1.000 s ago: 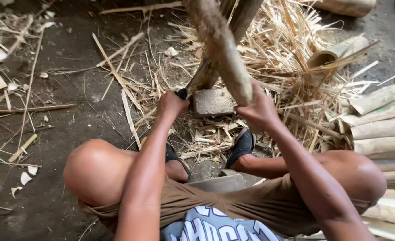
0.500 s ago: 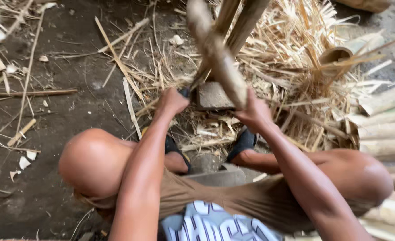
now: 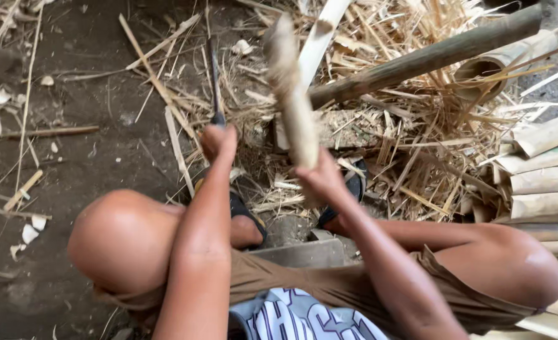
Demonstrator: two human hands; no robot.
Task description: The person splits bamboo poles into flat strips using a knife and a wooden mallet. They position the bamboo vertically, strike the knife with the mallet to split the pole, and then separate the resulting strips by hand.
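Head view records a seated person splitting bamboo over a dirt floor (image 3: 90,157) littered with shavings. Left hand (image 3: 219,140) is clenched on the handle of a thin dark blade (image 3: 214,75), which points away from the body over the shavings. Right hand (image 3: 320,179) is wrapped around the lower end of a pale wooden club (image 3: 291,94), raised and motion-blurred. A pale bamboo strip (image 3: 320,34) stands just behind the club.

Recommended practice, as a judgement: keep the blade steady and in line with the grain, strike its spine squarely, and keep both sandalled feet (image 3: 348,189) clear of the stroke.

Limitations: the club's blur hides its top; the blade's edge and its contact with the bamboo cannot be made out; the stacked split bamboo (image 3: 543,170) runs off the right edge.
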